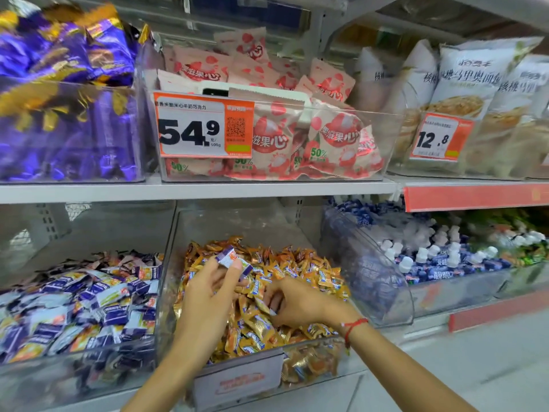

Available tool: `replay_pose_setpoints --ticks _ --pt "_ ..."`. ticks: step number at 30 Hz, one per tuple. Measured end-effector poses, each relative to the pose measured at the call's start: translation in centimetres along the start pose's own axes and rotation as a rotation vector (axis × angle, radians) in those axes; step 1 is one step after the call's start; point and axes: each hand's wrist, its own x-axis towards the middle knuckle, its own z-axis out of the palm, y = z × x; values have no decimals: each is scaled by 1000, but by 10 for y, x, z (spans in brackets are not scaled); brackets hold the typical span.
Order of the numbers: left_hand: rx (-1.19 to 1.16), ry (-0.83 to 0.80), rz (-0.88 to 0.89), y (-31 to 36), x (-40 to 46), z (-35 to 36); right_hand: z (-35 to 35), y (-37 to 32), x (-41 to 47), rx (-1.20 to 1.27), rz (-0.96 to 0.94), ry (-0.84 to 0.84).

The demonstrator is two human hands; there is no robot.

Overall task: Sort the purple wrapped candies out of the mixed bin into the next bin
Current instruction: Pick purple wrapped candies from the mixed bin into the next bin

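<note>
The person stood before a shop shelf with clear plastic bins. The left hand (208,292) was raised above the mixed bin (237,379), near its back left part, and pinched a few purple wrapped candies (230,260) between the thumb and the fingertips. The right hand (294,301) was lower, in the middle of the same bin, with the fingers curled down into the orange and gold candies (297,263). It seemed to be picking at something there, but what it gripped, if anything, was hidden under the fingers, so I cannot tell. A red string (353,325) was around the right wrist.

The next bin (80,361) stood just beside, on the left, and was filled mostly with purple and white candies of the same kind.

In my judgement the step in hand was the collecting: some purple pieces were already out of the pile but not yet delivered. The next move would call for carrying the left hand over the clear wall between the two bins and releasing the candies there, without dropping them back into the orange pile.
</note>
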Motion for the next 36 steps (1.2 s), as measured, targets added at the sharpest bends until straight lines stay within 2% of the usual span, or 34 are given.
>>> replay_pose_setpoints --ticks 3,6,11,15,22,26,29,33,36 --pt "-31 -5 -17 3 -2 -1 -10 7 -13 133 68 31" --pt "-30 -6 -45 3 -2 -1 -34 12 -30 250 114 136" --pt "-26 -16 -103 2 -2 0 -52 17 -50 359 36 242" --pt "-8 -55 -154 -2 2 2 -50 12 -55 508 49 347" --pt "-24 -91 -138 -4 4 3 -53 12 -60 525 131 338" --pt "-16 -93 -144 -5 4 4 -52 1 -62 846 35 453" --pt "-6 -125 -160 -5 5 5 -39 -25 -55 1045 -31 463" --pt "-135 -107 -188 0 6 7 -18 -48 -41 1066 -12 478" --pt "-76 -109 -104 3 6 7 -14 -52 -40 956 -61 387"
